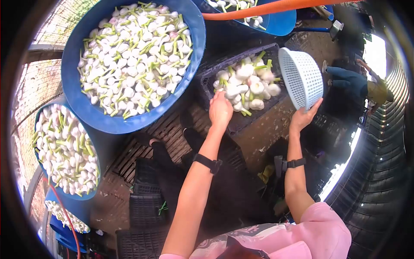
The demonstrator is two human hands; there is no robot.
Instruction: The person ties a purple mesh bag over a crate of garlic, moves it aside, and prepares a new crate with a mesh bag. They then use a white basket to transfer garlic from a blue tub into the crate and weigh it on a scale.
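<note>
My right hand (304, 117) grips the lower rim of a light blue plastic basket (308, 77) with perforated sides, held tilted on its side. Left of the basket, white garlic bulbs (248, 84) with short green stems lie heaped in a dark plastic crate (243, 123); some bulbs look blurred. At the crate's near left edge is my left hand (221, 111), its fingers curled against the bulbs. What those fingers hold, if anything, is hidden. Each of my wrists wears a black strap.
A large blue tub (196, 56) full of garlic stands at upper left, with another full blue tub (97, 172) below it. An orange hose (258, 9) crosses the top. Black crates (146, 209) sit by my legs. Another person (358, 82) is at far right.
</note>
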